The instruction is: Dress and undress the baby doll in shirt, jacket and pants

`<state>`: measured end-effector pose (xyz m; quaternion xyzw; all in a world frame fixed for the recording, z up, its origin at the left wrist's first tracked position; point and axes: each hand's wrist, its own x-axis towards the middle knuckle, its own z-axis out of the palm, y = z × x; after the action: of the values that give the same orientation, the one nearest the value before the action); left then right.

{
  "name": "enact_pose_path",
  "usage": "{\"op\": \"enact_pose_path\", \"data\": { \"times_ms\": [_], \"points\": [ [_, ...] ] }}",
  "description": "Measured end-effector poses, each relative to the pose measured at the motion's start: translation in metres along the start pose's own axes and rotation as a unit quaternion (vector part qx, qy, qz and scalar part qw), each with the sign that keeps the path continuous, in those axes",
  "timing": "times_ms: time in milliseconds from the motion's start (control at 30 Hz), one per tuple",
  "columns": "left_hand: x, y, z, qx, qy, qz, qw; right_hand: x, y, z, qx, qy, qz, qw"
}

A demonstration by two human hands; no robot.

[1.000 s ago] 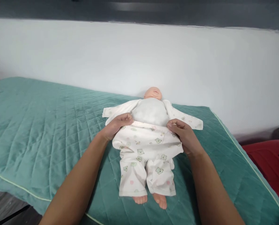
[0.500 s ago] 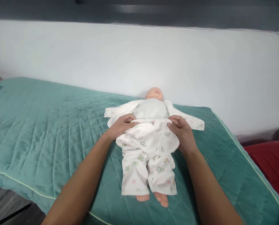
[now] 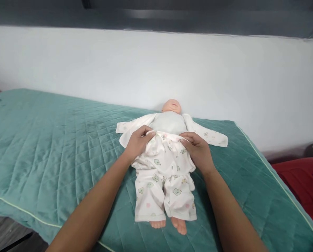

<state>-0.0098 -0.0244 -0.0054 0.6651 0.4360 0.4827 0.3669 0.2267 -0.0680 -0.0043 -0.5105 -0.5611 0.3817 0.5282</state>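
A baby doll point(image 3: 172, 106) lies on its back, feet towards me, its pale grey torso point(image 3: 169, 122) bare between the open sides of a white printed top point(image 3: 209, 135). White trousers point(image 3: 164, 162) with green bear prints cover its legs, and the toes stick out of the cuffs. My left hand point(image 3: 140, 141) pinches the trousers' waistband at its left side, thumb over the cloth. On the other side, my right hand point(image 3: 197, 148) grips the same waistband between thumb and fingers. The fingertips are partly hidden by fabric.
The doll rests on a green quilted cover point(image 3: 75, 154) with a pale piped edge. A white wall point(image 3: 135, 66) stands right behind its head. Beyond the right edge is a red chair-like object point(image 3: 300, 182). Dark floor point(image 3: 6, 232) shows at the lower left.
My right hand has moved a little inward to the left, and the waistband between my hands now looks narrower and more gathered. The view has shifted slightly.
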Motion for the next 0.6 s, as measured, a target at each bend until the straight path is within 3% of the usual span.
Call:
{"op": "enact_pose_path", "data": {
  "times_ms": [133,333,467,600],
  "points": [
    [0.004,-0.011,-0.002,-0.070,0.042,-0.077,0.994,0.002,-0.003,-0.002,0.079,-0.004,0.062,0.995],
    [0.008,-0.025,-0.006,-0.135,0.079,-0.111,0.981,0.010,-0.002,-0.013,0.204,0.035,0.105,0.973],
    [0.008,-0.024,-0.009,-0.140,0.038,-0.140,0.979,0.013,0.001,-0.022,0.256,0.060,0.108,0.959],
    [0.008,-0.017,-0.017,-0.089,-0.054,-0.174,0.979,0.007,-0.004,-0.031,0.234,-0.034,0.100,0.966]
  ]
}}
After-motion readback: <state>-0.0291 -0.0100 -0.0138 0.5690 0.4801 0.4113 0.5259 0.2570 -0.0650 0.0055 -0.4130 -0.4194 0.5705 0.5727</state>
